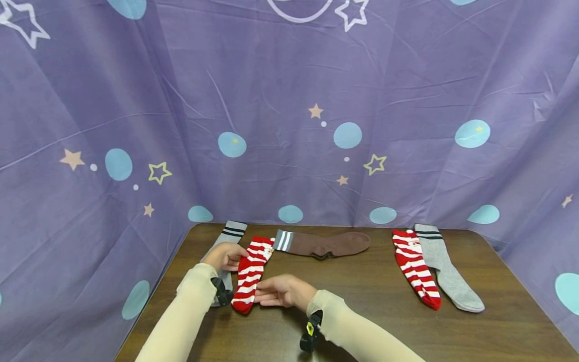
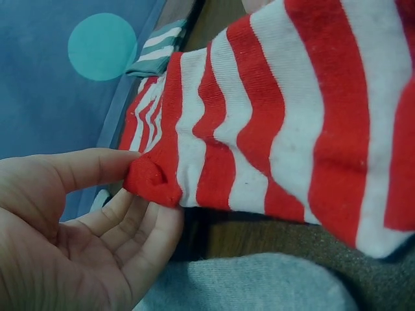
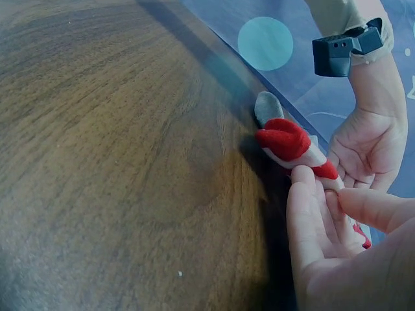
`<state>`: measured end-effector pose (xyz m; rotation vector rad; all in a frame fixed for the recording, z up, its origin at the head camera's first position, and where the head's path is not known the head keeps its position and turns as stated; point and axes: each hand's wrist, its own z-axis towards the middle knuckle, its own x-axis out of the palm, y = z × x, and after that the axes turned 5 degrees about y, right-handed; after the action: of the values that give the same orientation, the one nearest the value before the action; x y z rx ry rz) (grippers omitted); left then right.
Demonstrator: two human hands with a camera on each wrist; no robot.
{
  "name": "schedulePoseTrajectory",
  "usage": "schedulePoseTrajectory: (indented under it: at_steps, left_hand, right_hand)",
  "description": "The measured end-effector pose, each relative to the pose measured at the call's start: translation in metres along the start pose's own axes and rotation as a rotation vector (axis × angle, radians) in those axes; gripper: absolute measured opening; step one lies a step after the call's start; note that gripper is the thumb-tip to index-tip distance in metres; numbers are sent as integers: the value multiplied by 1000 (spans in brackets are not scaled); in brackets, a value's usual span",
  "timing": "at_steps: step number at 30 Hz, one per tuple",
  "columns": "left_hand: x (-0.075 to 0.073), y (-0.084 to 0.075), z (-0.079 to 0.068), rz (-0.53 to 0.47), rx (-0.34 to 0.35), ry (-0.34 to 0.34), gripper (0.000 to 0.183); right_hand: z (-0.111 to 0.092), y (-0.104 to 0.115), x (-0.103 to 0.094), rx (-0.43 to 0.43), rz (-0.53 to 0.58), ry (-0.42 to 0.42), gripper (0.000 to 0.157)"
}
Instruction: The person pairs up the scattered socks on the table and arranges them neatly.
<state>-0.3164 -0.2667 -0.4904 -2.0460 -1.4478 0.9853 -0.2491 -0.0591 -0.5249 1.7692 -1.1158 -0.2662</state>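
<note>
A red-and-white striped sock lies at the left of the table, its red toe toward me. My left hand pinches its red heel between thumb and fingers, as the left wrist view shows up close. On the opposite edge, near the toe, my right hand pinches the same sock with thumb above and fingers beneath. In the right wrist view the red toe sticks out past the right fingertips. A grey sock with dark cuff stripes lies just left, partly hidden behind the left hand and wrist.
Behind the hands, a brown sock with a grey, white-striped cuff lies sideways. Another striped sock and another grey sock lie side by side at the right. A purple curtain borders the wooden table.
</note>
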Motion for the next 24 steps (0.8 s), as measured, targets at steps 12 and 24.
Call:
schedulePoseTrajectory:
  at_steps: [12,24]
  left_hand:
    - [1,-2,-11,-38,22,-10,28]
    - [-8,8,16,-72,19,-7,26]
  right_hand:
    - [0,2,5,-23,26,-12,27]
    - [2,3,3,-18,89,-94,15]
